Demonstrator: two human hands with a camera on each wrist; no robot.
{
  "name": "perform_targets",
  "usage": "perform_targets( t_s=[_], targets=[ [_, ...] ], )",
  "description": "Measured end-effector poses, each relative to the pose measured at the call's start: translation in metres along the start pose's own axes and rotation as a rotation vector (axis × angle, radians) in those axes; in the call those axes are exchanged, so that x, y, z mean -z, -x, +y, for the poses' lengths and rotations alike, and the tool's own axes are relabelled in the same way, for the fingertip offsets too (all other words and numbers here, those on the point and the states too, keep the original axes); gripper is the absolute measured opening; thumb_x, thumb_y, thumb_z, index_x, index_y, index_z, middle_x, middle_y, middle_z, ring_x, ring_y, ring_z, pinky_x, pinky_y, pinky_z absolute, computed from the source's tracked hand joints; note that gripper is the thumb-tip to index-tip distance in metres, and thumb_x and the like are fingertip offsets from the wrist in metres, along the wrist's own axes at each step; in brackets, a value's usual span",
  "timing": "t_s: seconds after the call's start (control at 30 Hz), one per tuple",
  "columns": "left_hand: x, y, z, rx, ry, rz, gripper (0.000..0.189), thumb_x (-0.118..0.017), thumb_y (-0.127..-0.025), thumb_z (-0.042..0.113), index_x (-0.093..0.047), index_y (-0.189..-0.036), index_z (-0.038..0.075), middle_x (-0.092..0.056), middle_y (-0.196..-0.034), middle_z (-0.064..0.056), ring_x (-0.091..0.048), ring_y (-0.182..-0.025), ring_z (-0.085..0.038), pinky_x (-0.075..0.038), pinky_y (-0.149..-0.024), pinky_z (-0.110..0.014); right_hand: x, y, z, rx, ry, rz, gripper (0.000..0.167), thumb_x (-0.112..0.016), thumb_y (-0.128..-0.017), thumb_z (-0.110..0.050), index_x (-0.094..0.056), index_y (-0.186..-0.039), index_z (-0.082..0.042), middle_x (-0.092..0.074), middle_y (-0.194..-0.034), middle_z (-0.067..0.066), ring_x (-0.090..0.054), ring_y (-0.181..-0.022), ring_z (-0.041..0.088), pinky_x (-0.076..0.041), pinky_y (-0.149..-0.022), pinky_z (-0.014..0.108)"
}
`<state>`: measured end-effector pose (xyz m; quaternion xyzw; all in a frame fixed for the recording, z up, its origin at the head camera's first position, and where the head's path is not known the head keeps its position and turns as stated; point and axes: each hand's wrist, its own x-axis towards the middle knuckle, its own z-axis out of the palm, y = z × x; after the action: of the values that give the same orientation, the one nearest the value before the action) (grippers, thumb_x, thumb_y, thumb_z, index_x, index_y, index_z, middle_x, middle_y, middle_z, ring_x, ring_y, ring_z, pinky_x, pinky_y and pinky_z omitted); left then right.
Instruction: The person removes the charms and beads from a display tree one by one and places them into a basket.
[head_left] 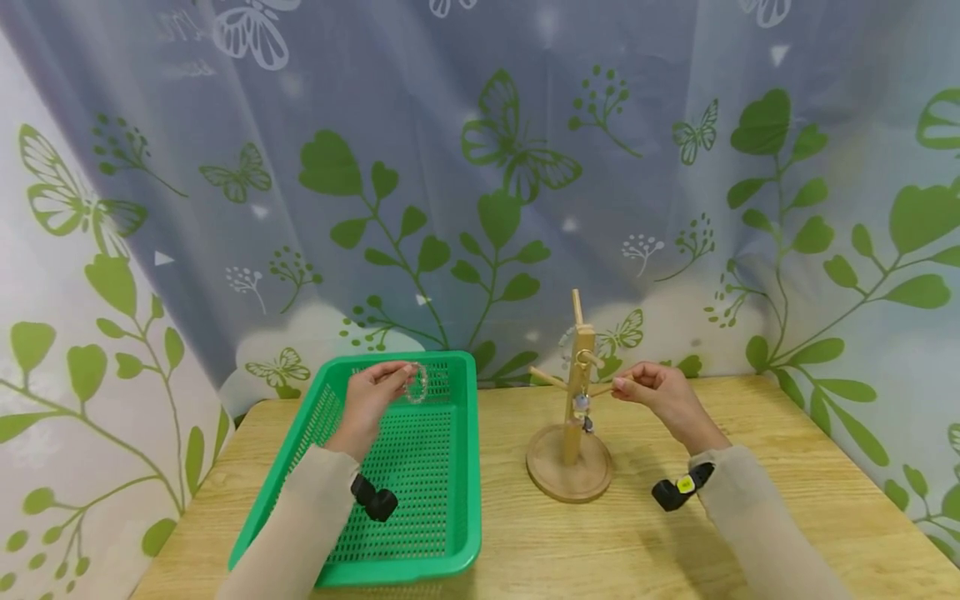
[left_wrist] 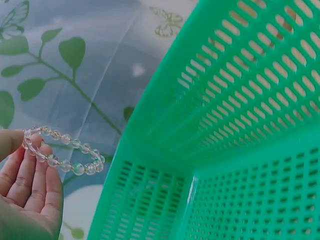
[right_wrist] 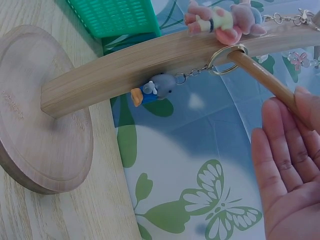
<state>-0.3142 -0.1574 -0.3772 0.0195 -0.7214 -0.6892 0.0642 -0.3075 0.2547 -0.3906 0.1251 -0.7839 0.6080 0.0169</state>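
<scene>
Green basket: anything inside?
Nothing seen lying in the visible part of the green basket. In the head view, the left hand, left sleeve and black wrist camera cover some of it; can't tell there.

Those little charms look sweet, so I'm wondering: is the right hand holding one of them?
No, the right hand pinches a wooden peg near its tip, and the grey-headed charm hangs clear of it.

Head view high, forward-down; wrist views near; basket [head_left: 408, 483] shared.
</scene>
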Motion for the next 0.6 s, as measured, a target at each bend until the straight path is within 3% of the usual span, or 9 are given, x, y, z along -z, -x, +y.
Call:
perform_targets(
  t_s=[0.2, 0.4, 0.6],
  targets=[
    [0.015, -0.004, -0.008, -0.013, -0.018, -0.026, 0.032, -0.066, -0.090, 0.023, -0.064, -0.114, 0.003, -0.069, -0.102, -0.001, -0.063, -0.101, -0.019, -0.050, -0.091, -0.036, 0.000, 0.000, 0.001, 0.007, 0.002, -0.004, 0.036, -0.066, -0.090, -0.026, -0.060, -0.101, 0.007, -0.070, -0.091, 0.004, -0.068, -0.087, 0.014, -0.053, -0.083, 0.027],
    [0.030, -0.007, -0.019, -0.029, -0.090, -0.060, 0.035, -0.065, -0.090, 0.024, -0.062, -0.117, 0.001, -0.068, -0.106, -0.001, -0.063, -0.099, -0.014, -0.049, -0.092, -0.038, 0.000, -0.001, 0.001, 0.014, 0.005, -0.005, 0.036, -0.065, -0.090, -0.025, -0.060, -0.102, 0.008, -0.069, -0.087, -0.003, -0.067, -0.085, 0.011, -0.054, -0.082, 0.026],
    [0.044, -0.012, -0.028, -0.002, -0.159, -0.129, 0.039, -0.065, -0.091, 0.023, -0.059, -0.122, 0.000, -0.063, -0.117, -0.010, -0.060, -0.107, -0.021, -0.046, -0.097, -0.041, 0.000, -0.001, 0.002, 0.012, 0.002, -0.009, 0.036, -0.065, -0.090, -0.026, -0.060, -0.102, 0.007, -0.069, -0.087, -0.004, -0.067, -0.086, 0.012, -0.053, -0.082, 0.025]
  ],
)
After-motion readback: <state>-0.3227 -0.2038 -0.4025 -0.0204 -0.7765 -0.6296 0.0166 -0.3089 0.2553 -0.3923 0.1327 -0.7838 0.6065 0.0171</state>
